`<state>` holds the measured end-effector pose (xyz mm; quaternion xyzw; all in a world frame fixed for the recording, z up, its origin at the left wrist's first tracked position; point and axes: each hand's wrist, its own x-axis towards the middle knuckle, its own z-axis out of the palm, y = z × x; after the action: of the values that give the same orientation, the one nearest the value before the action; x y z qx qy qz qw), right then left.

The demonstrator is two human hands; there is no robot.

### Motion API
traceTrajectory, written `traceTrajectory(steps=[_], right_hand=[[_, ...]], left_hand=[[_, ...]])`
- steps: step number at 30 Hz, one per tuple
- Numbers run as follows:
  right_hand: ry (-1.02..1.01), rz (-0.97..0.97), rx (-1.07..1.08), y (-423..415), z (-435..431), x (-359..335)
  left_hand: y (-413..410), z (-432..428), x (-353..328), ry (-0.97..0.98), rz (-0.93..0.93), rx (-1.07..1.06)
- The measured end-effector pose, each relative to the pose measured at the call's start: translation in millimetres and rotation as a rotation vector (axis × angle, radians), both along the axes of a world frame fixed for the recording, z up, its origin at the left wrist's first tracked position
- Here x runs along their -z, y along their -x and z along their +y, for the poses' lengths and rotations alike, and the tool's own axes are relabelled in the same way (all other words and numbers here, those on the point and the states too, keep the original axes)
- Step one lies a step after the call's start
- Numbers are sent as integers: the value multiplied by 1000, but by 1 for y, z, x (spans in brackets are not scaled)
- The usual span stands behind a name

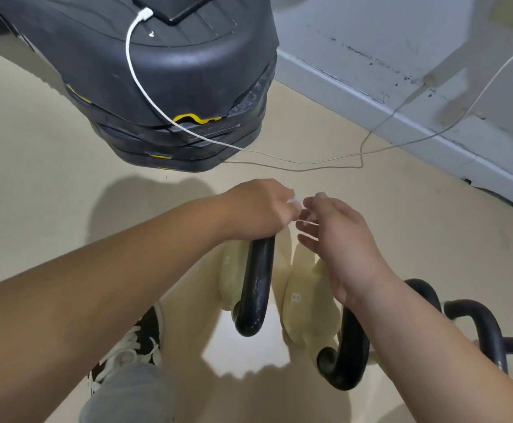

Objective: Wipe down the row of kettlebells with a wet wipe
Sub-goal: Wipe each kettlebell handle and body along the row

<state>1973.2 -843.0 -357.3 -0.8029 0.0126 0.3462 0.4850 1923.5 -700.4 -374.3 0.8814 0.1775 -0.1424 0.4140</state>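
The left hand (pixel 256 209) is curled into a closed grip, knuckles up, resting on the top of the black handle (pixel 256 285) of a pale yellow kettlebell (pixel 229 276); a small white scrap of wipe (pixel 293 200) pokes out between its thumb and fingers. The right hand (pixel 340 239) sits just beside it, its grip loose and half open, fingers (pixel 305 228) spread and bent toward the left hand's fingertips, close to the wipe; whether they touch it cannot be told. Under the right hand stands a second pale yellow kettlebell (pixel 301 303) marked 8, its black handle partly hidden by the right forearm. More black handles (pixel 475 328) of the row run on toward the lower right edge. All stand on the beige floor (pixel 35 193). Beyond the hands lies a stack of black steps (pixel 173 87) with a phone on top and a white cable (pixel 133 65) trailing off toward the grey wall (pixel 401 56). A shoe (pixel 133 340) shows at lower left.
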Motion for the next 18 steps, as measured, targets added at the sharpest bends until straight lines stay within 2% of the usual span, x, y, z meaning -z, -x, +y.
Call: traceTrajectory(steps=[2,4,8,12,15,18], right_hand=[[-20,-26,6,6,-2,-2],[-70,-52,-16,16,-6,-7],[-120,-135,-136,37,-18,-11],[-158,-191,-183,48,-25,-15],[-76,-333,-300,55,-28,-16],[16,-405,-370,64,-30,-14]], left_hand=[[24,-9,2,-141,-310,154],[47,-12,7,-254,-464,299],[81,-25,9,-389,-544,379],[104,-24,12,-304,-597,338],[119,-15,6,-342,-745,210],[130,-14,3,-469,-723,197]])
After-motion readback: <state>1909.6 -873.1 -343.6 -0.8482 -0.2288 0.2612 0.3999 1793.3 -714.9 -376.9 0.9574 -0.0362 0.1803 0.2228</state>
